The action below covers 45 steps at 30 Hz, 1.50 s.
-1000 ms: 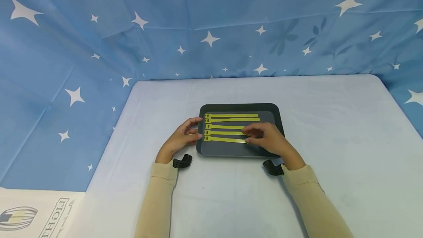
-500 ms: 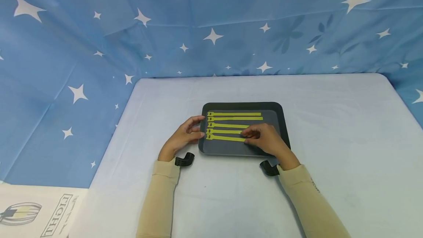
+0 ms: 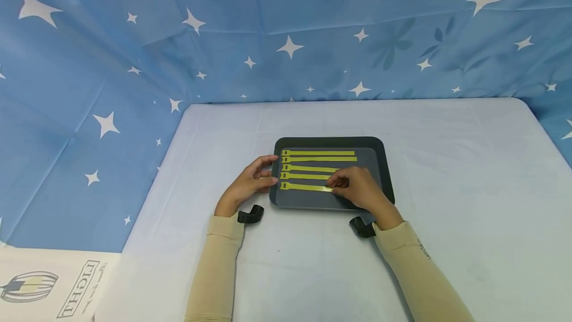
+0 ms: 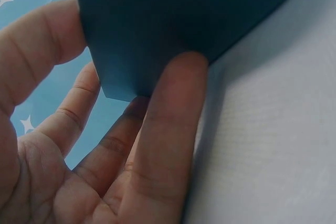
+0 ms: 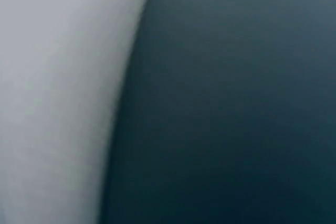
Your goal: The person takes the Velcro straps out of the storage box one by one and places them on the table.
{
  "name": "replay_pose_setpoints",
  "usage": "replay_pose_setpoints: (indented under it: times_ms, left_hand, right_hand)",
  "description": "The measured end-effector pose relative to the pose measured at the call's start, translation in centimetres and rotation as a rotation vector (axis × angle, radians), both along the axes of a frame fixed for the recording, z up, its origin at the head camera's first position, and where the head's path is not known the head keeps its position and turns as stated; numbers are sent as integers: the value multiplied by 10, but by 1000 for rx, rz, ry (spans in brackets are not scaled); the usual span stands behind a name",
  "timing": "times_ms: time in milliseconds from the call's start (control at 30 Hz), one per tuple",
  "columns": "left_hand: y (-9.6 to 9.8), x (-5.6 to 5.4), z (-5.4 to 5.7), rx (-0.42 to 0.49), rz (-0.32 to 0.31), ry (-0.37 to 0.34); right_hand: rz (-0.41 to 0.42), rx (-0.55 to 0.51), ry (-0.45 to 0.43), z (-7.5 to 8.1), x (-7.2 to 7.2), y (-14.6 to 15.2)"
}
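Note:
Several yellow hook-and-loop cable ties lie in a row in a dark grey tray [image 3: 313, 203], their slotted heads at the left. My right hand [image 3: 357, 188] is over the right part of the tray, its thumb and finger pinching the nearest cable tie [image 3: 304, 187] by its right end. That end and the ends of two other ties are hidden by the hand. At the tray's left side, my left hand [image 3: 250, 181] touches the wall with thumb and fingertips. Close up in the left wrist view, the loosely bent fingers and thumb [image 4: 173, 124] rest against the tray's outer wall [image 4: 157, 19].
The tray stands on a white-covered table [image 3: 313, 267]. Behind and to the left hangs a blue curtain [image 3: 223, 29] with white stars. A printed cloth [image 3: 49, 282] lies at the lower left. Only tray wall [image 5: 226, 98] and white cloth show, blurred, in the right wrist view.
The nearest cable tie has shifted slightly toward the tray's front, widening its gap from the one behind. My right hand has moved slightly left and forward over it. The left hand stays at the tray.

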<state>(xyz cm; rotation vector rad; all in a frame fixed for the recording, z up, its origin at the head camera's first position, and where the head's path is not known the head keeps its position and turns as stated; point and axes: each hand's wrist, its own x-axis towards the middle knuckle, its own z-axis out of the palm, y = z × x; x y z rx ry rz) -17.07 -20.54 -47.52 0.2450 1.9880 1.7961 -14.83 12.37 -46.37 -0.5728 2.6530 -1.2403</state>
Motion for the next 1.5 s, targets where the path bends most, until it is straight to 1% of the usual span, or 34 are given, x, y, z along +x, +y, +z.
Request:
replay_pose_setpoints:
  times_ms: [300, 433, 533, 667, 867, 1000, 1133, 1267, 1333, 1400, 1500]
  left_hand:
    - [1, 0, 1, -1, 5, -1]
    - [1, 0, 1, 1, 6, 0]
    - [0, 0, 0, -1, 6, 1]
    - [1, -1, -1, -4, 5, -2]
    - [2, 1, 1, -6, 9, 0]
    - [1, 1, 1, -5, 8, 2]
    - [4, 0, 1, -5, 3, 0]
    - [5, 1, 2, -16, 5, -4]
    - [5, 2, 2, -21, 7, -6]
    - [5, 3, 3, -26, 15, -13]
    - [3, 4, 4, -30, 24, -20]
  right_hand:
    - [41, 22, -47, 3, -1, 0]
    - [68, -5, -70, 5, -1, 3]
    - [80, -52, -79, 8, -1, 7]
    - [82, -144, -93, 13, 0, 14]
    - [83, -295, -149, 20, 4, 26]
    - [93, -342, -160, 24, 7, 34]
    - [58, -364, -176, 31, 11, 46]
    - [-10, -408, -216, 39, 16, 56]
    - [-45, -426, -220, 44, 19, 61]
    - [-66, -438, -199, 47, 21, 66]
    - [-96, -429, -141, 50, 24, 71]
